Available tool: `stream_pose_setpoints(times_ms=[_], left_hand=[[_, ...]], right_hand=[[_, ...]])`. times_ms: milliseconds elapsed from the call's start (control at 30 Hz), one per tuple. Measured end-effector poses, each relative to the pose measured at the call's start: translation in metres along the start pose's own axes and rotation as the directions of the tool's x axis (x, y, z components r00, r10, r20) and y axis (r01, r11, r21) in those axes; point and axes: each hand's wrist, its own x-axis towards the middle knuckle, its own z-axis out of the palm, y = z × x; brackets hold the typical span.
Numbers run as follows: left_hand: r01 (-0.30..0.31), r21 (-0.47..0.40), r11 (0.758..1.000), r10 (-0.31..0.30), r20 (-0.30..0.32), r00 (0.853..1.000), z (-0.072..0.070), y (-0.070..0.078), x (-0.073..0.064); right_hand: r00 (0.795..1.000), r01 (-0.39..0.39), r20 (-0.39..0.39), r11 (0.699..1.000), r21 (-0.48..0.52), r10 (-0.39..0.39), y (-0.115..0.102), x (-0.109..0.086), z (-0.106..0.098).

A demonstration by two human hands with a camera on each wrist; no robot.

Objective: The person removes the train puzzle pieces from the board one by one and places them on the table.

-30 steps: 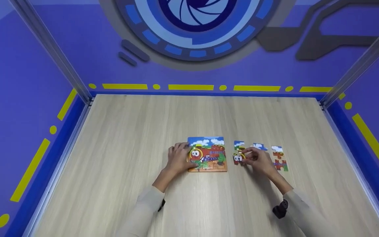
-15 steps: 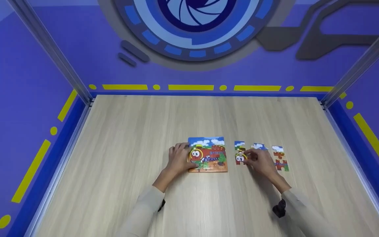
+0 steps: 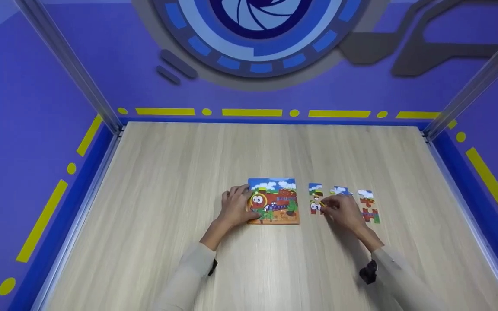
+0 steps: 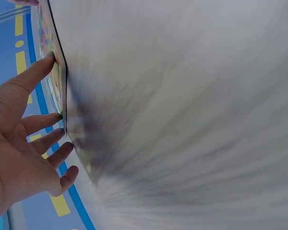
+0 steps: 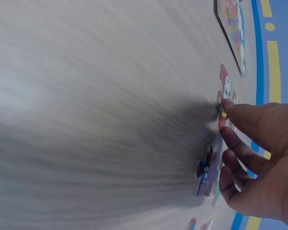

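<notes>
My left hand (image 3: 233, 205) rests on the left side of a picture puzzle board (image 3: 277, 201) with a red train on it. In the left wrist view its thumb (image 4: 41, 71) touches the board's face, and the loosely spread fingers lie along the edge. Right of the board, my right hand (image 3: 345, 211) pinches a small puzzle piece (image 5: 222, 114) with yellow on it between thumb and index finger. Beside those fingertips lies a puzzle piece with cartoon eyes (image 3: 314, 207), below a piece with sky and cloud (image 3: 315, 188). The fingers partly hide the pinched piece.
Several more puzzle pieces lie to the right: a cloud piece (image 3: 340, 190) behind my right hand and a column of joined-looking pieces (image 3: 367, 207) beyond it. Pale wood tabletop (image 3: 180, 172) surrounds them. Blue walls (image 3: 249, 97) stand at the back and sides.
The tilted eyes piece that my right hand held has come down in line below the cloud piece. The right fingers now pinch a yellow-marked piece beside it. My left hand stays on the board.
</notes>
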Motion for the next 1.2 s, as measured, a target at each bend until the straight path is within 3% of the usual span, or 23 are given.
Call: stream_pose_setpoints(times_ms=[233,367,467,633,867,1000,1200], left_hand=[[0.004,-0.061,0.998,-0.001,0.044,0.999,-0.004,0.002,0.002],[-0.013,-0.068,0.998,0.008,-0.078,0.997,0.003,0.012,-0.001],[-0.010,-0.042,0.999,0.004,-0.152,0.988,0.016,0.023,-0.004],[-0.034,-0.026,0.999,0.030,-0.144,0.989,0.033,0.036,-0.008],[-0.114,-0.004,0.993,0.112,-0.144,0.983,0.040,0.032,-0.006],[-0.150,-0.004,0.989,0.149,-0.102,0.984,0.038,0.028,-0.005],[-0.158,-0.057,0.986,0.158,-0.010,0.987,0.030,0.025,0.000]], right_hand=[[0.997,0.066,0.037,0.995,0.072,-0.068,-0.019,0.004,0.006],[0.987,0.141,0.071,0.986,0.091,-0.147,-0.036,0.007,0.018],[0.976,0.193,0.087,0.978,0.083,-0.200,-0.045,0.010,0.031],[0.963,0.253,0.091,0.967,0.042,-0.255,-0.051,0.015,0.047],[0.971,0.197,0.133,0.980,0.027,-0.198,-0.053,0.018,0.058],[0.975,0.156,0.152,0.986,0.054,-0.163,-0.055,0.019,0.059],[0.976,0.114,0.184,0.993,0.006,-0.113,-0.060,0.022,0.057]])
